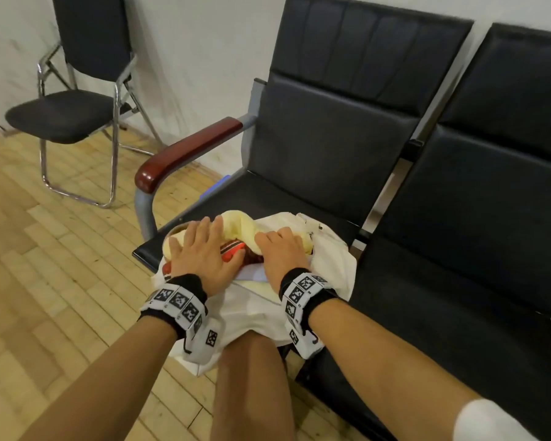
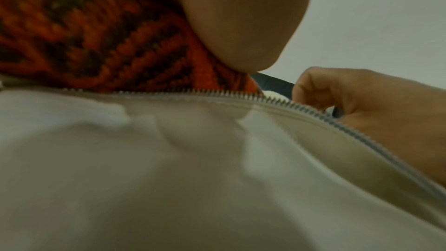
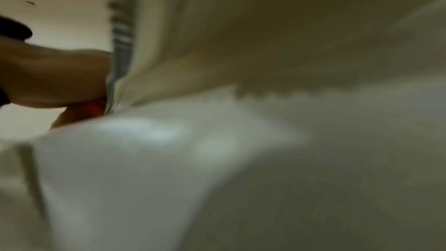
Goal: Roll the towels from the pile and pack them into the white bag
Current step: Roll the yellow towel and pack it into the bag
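The white bag [image 1: 331,268] lies on the black seat with its zipped mouth [image 2: 217,95] open. A yellow towel [image 1: 239,224] and a red-orange patterned towel [image 1: 233,251] bulge out of it. My left hand [image 1: 204,249] lies flat on the towels with its fingers spread, and its thumb [image 2: 241,16] presses on the patterned towel [image 2: 84,35]. My right hand [image 1: 282,253] is beside it, fingers curled over the yellow towel. It shows the same way in the left wrist view, where the right hand [image 2: 362,102] sits just past the zipper. The right wrist view is blurred white fabric [image 3: 265,159].
The bag sits at the front edge of a black bench seat [image 1: 315,148] with a wooden armrest [image 1: 185,151] on its left. A second black seat [image 1: 474,249] adjoins on the right. A folding chair [image 1: 77,113] stands on the wooden floor [image 1: 45,249]. My knee [image 1: 252,377] is below the bag.
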The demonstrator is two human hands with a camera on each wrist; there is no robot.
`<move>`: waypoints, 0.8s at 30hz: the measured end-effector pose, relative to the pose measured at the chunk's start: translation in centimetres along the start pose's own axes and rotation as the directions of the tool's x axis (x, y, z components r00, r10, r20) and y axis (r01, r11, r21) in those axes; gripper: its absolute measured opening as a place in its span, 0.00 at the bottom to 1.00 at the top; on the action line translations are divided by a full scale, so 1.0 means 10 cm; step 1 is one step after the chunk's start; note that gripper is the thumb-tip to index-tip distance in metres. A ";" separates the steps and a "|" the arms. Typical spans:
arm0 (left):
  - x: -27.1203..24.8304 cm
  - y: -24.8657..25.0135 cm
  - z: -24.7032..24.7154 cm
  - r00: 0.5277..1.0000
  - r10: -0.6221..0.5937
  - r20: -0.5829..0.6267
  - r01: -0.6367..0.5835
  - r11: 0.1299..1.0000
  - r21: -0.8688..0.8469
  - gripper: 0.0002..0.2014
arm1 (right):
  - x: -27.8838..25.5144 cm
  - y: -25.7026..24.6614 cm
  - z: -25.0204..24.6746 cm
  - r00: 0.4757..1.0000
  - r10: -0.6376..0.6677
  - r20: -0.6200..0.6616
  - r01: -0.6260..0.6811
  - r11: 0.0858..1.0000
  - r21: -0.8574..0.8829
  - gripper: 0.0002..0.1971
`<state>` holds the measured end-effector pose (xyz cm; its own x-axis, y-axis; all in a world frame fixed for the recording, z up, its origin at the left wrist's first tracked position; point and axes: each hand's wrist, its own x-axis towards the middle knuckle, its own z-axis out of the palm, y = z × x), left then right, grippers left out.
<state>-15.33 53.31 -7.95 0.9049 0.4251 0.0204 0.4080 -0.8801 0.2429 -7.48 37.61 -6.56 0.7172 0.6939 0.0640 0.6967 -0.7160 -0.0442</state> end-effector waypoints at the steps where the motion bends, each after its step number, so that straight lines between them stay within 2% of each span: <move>1: 0.00 0.03 0.02 1.000 0.013 0.026 -0.013 1.000 0.009 0.42 | -0.01 0.02 -0.01 0.999 -0.018 0.026 0.019 1.000 -0.004 0.13; 3: 0.00 0.11 0.05 0.996 0.043 0.077 -0.050 0.995 0.086 0.42 | -0.04 0.08 -0.03 0.994 -0.032 0.108 0.034 0.999 -0.013 0.12; 6: 0.02 0.19 0.06 0.988 0.059 0.146 -0.086 0.979 0.185 0.41 | -0.12 0.16 -0.04 0.972 0.053 0.228 -0.043 0.998 -0.049 0.14; 8: 0.02 0.23 0.03 0.983 0.062 0.172 -0.094 0.978 0.184 0.38 | -0.16 0.22 -0.06 0.958 0.097 0.271 -0.056 0.987 -0.152 0.16; 11: 0.01 0.29 0.01 0.979 0.068 0.193 -0.101 0.981 0.167 0.35 | -0.20 0.28 -0.12 0.947 0.086 0.308 -0.015 0.974 -0.227 0.18; 17: -0.10 0.43 -0.01 0.973 0.080 0.217 -0.121 0.976 0.181 0.35 | -0.23 0.34 -0.25 0.906 0.214 0.366 -0.170 0.974 -0.148 0.24; 20: -0.15 0.49 0.00 0.962 0.095 0.254 -0.142 0.974 0.175 0.34 | -0.25 0.41 -0.30 0.881 0.236 0.409 -0.191 0.970 -0.148 0.29; 24: -0.18 0.50 0.05 0.952 0.130 0.277 -0.189 0.962 0.198 0.33 | -0.30 0.47 -0.28 0.884 0.211 0.417 -0.177 0.977 -0.120 0.31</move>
<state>-14.88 48.02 -7.29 0.9482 0.2312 -0.2178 0.2450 -0.9688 0.0380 -6.45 31.94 -4.18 0.7874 0.4943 -0.3683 0.5521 -0.8312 0.0647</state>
